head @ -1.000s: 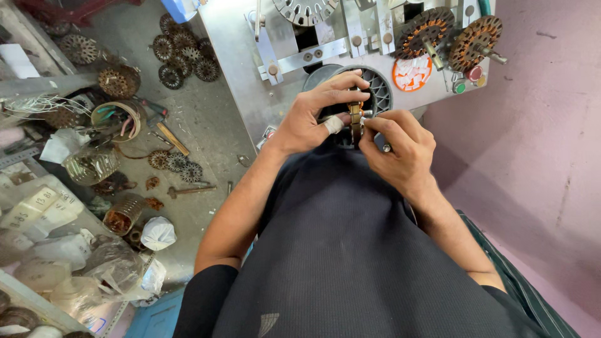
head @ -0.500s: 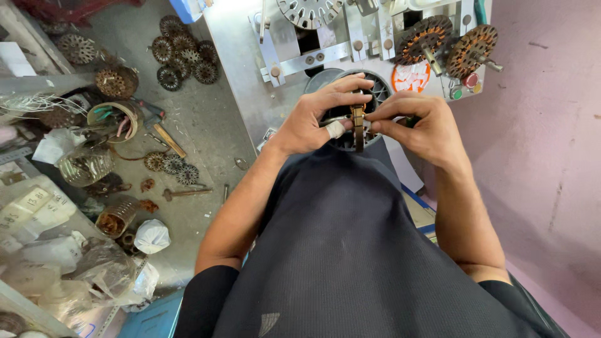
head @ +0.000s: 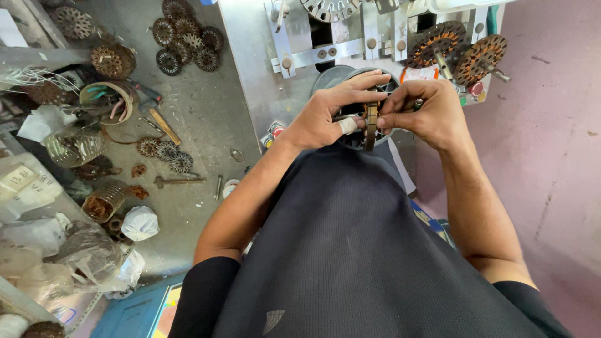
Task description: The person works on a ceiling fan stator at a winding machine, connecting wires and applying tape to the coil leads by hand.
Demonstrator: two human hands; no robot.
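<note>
1. Grey metal bench [head: 250,69] w/ a winding machine [head: 350,37] at its far edge.
2. Our left hand [head: 328,116] & right hand [head: 426,112] both pinch the round stator [head: 369,122], fingers curled tight, just below the machine.

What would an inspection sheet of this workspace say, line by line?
Surface: grey metal bench, worn concrete floor beside it.
Job's things: round ribbed stator held edge-on between both hands, against a dark round housing.
Clutter: rusty stators piled on the floor, hammer, can of copper scrap, plastic bags.
Grippers: left hand, its thumb taped, and right hand, both pinching the stator.
Cables: pale wire strands at far left.
Surroundings: pink wall; two wound stators on pegs above the bench.
</note>
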